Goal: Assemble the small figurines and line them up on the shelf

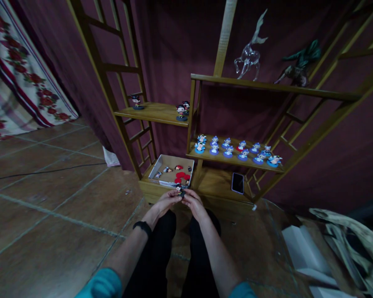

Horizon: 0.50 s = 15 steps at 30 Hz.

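Between my two hands is a small black-haired figurine (179,189) on a dark round base. The fingers of my left hand (167,201) pinch it from the left side, and my right hand (194,202) grips the base from the right. Just beyond my fingertips sits an open cardboard box (170,160) on the lowest shelf. Inside it lie several figurine parts (168,169) and red round bases (180,175). Similar dark-based figurines (182,112) stand on the left middle shelf (157,111), two at its right end and one at its left.
Several blue and white figurines (228,151) stand in rows on the right shelf. A phone (238,183) lies on the bottom shelf. A glass deer (249,58) and a green statue (303,62) top the unit. White boxes (307,250) lie on the floor at right.
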### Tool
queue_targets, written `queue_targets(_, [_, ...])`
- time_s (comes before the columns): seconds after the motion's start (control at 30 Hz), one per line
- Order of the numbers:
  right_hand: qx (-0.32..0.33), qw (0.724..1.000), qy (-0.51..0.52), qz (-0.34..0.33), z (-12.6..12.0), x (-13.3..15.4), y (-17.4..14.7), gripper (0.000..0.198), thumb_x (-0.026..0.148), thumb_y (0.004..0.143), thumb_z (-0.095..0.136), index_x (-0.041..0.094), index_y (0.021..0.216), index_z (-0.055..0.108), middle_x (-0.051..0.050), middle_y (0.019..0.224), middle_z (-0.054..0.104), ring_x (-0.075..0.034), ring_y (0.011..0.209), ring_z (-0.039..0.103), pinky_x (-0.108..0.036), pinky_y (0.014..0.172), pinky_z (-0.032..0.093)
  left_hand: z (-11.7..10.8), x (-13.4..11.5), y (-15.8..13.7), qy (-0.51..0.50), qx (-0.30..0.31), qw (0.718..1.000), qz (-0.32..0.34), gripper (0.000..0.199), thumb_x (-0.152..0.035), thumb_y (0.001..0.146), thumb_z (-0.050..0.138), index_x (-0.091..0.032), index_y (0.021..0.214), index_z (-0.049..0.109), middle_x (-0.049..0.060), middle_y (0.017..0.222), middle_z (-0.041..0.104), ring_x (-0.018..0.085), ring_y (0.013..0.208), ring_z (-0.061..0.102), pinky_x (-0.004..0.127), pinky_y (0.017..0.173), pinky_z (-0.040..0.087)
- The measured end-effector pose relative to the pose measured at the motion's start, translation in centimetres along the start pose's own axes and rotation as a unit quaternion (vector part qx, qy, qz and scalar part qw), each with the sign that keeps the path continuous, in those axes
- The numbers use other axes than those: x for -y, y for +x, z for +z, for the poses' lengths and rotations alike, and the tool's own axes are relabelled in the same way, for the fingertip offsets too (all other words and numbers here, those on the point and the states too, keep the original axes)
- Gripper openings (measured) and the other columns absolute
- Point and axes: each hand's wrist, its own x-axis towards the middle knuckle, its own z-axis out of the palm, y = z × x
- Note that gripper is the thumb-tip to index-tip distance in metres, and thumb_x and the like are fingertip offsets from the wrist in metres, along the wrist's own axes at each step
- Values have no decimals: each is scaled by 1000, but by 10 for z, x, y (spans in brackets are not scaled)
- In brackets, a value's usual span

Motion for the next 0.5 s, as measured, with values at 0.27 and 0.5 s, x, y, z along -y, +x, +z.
queue_targets(0.27, [3, 1000, -10, 5, 0, -3, 2, 40, 29, 57, 68, 24, 96, 62, -2, 95, 63, -17, 84, 58, -31, 75, 44, -2, 10, 7, 68, -61, 995, 50, 43, -19, 50, 76, -12, 89, 60, 5, 81, 65, 14, 74, 59, 28, 73, 43])
queue_targets(0.5, [2, 1000, -14, 16, -1, -8, 4, 43, 27, 57, 67, 22, 99, 61, -4, 99, 63, -17, 86, 58, -31, 75, 45, -5, 20, 12, 125, -133, 979, 93, 45, -19, 44, 77, -14, 82, 53, -1, 73, 61, 12, 68, 56, 25, 67, 43])
